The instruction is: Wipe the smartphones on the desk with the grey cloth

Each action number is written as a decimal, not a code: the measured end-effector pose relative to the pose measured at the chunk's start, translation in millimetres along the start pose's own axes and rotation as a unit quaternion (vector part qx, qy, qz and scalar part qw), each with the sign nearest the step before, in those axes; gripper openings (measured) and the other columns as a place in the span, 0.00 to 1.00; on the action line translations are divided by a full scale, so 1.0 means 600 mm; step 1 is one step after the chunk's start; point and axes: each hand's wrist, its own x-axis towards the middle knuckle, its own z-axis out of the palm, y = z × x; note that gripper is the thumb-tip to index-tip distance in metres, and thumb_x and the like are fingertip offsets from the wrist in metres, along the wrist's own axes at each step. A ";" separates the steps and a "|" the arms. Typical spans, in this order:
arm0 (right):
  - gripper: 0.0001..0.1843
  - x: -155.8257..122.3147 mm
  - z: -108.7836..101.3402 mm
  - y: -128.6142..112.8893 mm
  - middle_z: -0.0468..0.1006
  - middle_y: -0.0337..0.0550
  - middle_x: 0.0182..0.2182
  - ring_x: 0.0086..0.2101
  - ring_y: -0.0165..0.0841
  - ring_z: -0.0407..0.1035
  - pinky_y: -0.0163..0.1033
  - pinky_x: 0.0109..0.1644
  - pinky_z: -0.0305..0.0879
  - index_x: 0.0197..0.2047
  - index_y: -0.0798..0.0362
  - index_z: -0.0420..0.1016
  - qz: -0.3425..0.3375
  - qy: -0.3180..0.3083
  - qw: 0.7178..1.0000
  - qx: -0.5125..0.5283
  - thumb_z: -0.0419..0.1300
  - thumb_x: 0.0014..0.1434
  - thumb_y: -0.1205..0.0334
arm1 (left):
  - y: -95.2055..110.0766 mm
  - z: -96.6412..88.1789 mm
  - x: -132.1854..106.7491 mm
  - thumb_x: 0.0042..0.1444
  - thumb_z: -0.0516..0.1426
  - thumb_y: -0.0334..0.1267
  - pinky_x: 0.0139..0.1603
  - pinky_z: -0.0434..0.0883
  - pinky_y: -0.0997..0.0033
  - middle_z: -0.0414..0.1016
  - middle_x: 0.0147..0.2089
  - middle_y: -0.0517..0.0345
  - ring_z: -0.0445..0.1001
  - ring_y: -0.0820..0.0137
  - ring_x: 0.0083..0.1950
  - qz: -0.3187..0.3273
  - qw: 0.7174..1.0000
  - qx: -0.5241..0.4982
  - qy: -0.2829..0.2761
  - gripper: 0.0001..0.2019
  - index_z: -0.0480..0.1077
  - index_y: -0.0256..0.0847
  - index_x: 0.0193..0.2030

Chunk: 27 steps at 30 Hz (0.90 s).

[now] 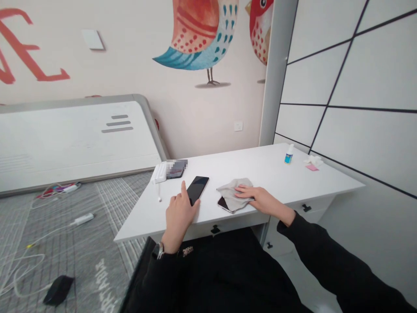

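Observation:
My left hand (pixel 179 214) rests on the white desk (pixel 260 169) with its fingers loosely curled, touching the near end of a black phone (pixel 197 189) that lies screen up. My right hand (pixel 257 198) lies flat, fingers stretched out, on a grey cloth (pixel 233 190). The cloth covers most of a second phone (pixel 224 204), whose dark corner shows at the cloth's near left edge. Both arms are in black sleeves, and a watch sits on my left wrist.
At the desk's far left lie a white box (pixel 160 172) and a dark blurred item (pixel 176 169). A small blue-labelled bottle (pixel 288 154) and a tissue on a pink slip (pixel 313 162) stand far right. A bed with cables and a black item is on the left.

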 end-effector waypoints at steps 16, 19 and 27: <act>0.25 0.159 0.074 -0.035 0.84 0.43 0.50 0.53 0.39 0.76 0.45 0.62 0.67 0.40 0.51 0.84 -0.055 0.026 0.982 0.181 0.52 0.47 0.79 | -0.050 -0.053 -0.031 0.60 0.58 0.46 0.51 0.74 0.55 0.69 0.58 0.37 0.77 0.49 0.55 -0.068 0.995 -0.075 0.011 0.40 0.49 0.31 0.73; 0.20 0.184 0.082 -0.061 0.86 0.40 0.44 0.47 0.39 0.78 0.42 0.56 0.68 0.34 0.50 0.82 -0.040 0.041 0.970 0.235 0.55 0.44 0.79 | -0.047 -0.061 -0.035 0.60 0.58 0.48 0.50 0.75 0.56 0.69 0.57 0.39 0.77 0.50 0.53 -0.060 0.993 -0.095 0.044 0.41 0.48 0.34 0.74; 0.09 0.153 0.028 -0.024 0.83 0.41 0.36 0.39 0.38 0.75 0.40 0.46 0.69 0.37 0.52 0.77 0.136 0.302 0.835 0.439 0.61 0.53 0.60 | -0.010 -0.050 -0.056 0.59 0.59 0.46 0.50 0.75 0.58 0.69 0.58 0.41 0.77 0.52 0.54 -0.002 0.987 -0.163 0.014 0.39 0.49 0.36 0.73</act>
